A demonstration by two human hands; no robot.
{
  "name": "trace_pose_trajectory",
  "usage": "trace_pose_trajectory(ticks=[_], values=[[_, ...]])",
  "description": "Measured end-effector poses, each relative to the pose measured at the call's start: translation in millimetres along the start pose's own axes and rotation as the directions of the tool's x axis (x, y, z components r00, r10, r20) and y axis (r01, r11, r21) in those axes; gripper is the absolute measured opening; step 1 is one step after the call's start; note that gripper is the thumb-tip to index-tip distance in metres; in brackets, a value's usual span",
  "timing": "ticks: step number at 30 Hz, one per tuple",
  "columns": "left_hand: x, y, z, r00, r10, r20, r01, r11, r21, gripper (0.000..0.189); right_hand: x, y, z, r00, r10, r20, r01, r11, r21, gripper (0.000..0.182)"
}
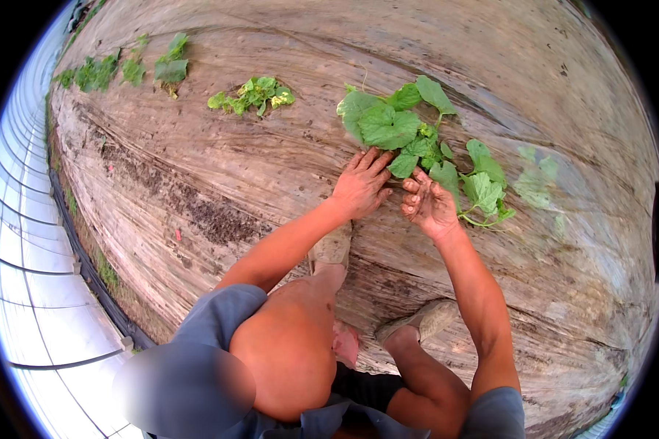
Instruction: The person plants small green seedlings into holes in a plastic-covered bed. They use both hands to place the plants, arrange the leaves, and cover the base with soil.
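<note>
A leafy green vine plant (389, 127) with broad leaves grows through the soil-smeared plastic mulch film (285, 164). My left hand (363, 184) lies palm down at the plant's lower left edge, its soiled fingers spread and their tips by the leaves. Just right of it, my right hand (429, 202) is turned palm up with curled fingers; its index fingertip reaches under the small lower leaves. Whether those fingers pinch anything is hidden. More leaves and a trailing stem (484, 189) lie to the right of my right hand.
Smaller plants (252, 96) stand in a row towards the upper left. Leaves show beneath translucent film (535, 178) at the right. Loose dark soil (219, 219) lies on the film. My shoes (332, 244) rest on it below my hands. A plastic greenhouse wall (44, 296) runs along the left.
</note>
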State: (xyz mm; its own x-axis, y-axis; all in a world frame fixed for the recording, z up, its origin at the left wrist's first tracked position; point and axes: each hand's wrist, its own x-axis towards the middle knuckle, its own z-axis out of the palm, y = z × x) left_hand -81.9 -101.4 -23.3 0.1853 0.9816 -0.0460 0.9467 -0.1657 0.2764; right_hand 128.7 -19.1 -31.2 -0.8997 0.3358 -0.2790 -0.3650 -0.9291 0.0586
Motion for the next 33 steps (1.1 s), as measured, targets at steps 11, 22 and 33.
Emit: trace_pose_trajectory(ticks=[11,22,33], values=[[30,-5,17,0.994,0.102,0.037,-0.106,0.986,0.131,0.064,-9,25,14,0.965,0.060,-0.256,-0.143,0.938,-0.317,0.072],[-93,-20,-34,0.900,-0.433,-0.055,0.436,0.894,0.103,0.072,-202,40,51,0.886,-0.288,-0.364,-0.459,-0.418,-0.784,0.084],[-210,63,-29,0.943,-0.257,0.212,0.224,0.960,0.167,0.030,-514,261,-173,0.155,-0.850,-0.504,-0.162,0.481,-0.862,0.059]])
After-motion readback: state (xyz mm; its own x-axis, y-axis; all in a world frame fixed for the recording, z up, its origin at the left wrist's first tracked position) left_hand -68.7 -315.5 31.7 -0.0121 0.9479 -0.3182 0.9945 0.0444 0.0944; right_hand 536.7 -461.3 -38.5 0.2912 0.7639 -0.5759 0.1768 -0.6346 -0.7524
